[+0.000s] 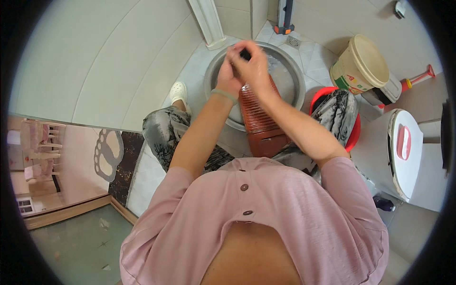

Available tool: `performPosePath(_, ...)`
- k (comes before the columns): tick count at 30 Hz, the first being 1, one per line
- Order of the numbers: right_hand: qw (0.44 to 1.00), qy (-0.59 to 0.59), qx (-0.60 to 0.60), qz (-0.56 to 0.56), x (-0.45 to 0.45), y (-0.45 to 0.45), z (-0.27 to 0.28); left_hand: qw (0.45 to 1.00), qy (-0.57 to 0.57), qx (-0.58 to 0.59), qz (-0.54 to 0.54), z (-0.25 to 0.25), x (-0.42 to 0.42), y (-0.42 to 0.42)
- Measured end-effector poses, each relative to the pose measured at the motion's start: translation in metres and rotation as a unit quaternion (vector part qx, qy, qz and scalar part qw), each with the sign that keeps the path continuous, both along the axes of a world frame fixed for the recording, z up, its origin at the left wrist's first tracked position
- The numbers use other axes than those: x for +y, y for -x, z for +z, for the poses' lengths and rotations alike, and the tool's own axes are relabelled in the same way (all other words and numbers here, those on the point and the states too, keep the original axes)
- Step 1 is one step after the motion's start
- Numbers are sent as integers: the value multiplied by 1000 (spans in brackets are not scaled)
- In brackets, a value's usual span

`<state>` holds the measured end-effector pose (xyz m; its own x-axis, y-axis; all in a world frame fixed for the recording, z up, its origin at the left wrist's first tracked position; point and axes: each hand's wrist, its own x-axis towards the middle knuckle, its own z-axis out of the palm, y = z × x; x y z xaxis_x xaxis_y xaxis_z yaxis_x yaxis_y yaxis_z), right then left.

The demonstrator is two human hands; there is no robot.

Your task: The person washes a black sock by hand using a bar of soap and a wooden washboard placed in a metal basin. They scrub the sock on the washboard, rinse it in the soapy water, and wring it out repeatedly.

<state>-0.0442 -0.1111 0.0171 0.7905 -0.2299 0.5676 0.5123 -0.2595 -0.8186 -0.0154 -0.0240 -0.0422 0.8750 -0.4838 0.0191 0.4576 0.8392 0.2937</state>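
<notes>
My left hand and my right hand are together above a wide metal basin. Between them is a small black item, mostly covered by my fingers and blurred; it looks like cloth, though I cannot tell for sure. Below my hands, a reddish-brown ribbed washboard leans in the basin, its lower end toward my body. Cloudy water shows in the right part of the basin. A pale band circles my left wrist.
To the right stand a red basin partly behind my knee, a cream plastic bucket and a toilet with a white lid. A white post rises behind the metal basin, near a floor drain. A glass panel is at the left.
</notes>
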Motion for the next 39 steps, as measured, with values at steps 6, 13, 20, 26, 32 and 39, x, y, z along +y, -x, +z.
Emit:
performPosePath(6, 991, 36, 88, -95, -7, -81, -33, 976, -197, 27, 92, 8, -14, -11)
performPosePath(13, 995, -19, 38, 91, 60, -23, -54, 974, -219, 41, 50, -8, 64, -38)
performPosePath(20, 994, -9, 79, -82, 3, -93, -79, 946, -311, 51, 74, 6, 1, -25)
performPosePath(26, 986, -82, -16, -144, 81, -39, -92, 914, -391, 103, 23, 7, 34, -53)
performPosePath(32, 944, -147, 292, 42, -2, -66, -99, 942, -334, 42, 18, -29, 3, -45)
performPosePath(39, 972, -102, 210, 28, 21, -57, -114, 958, -279, 57, 34, -44, 17, -48)
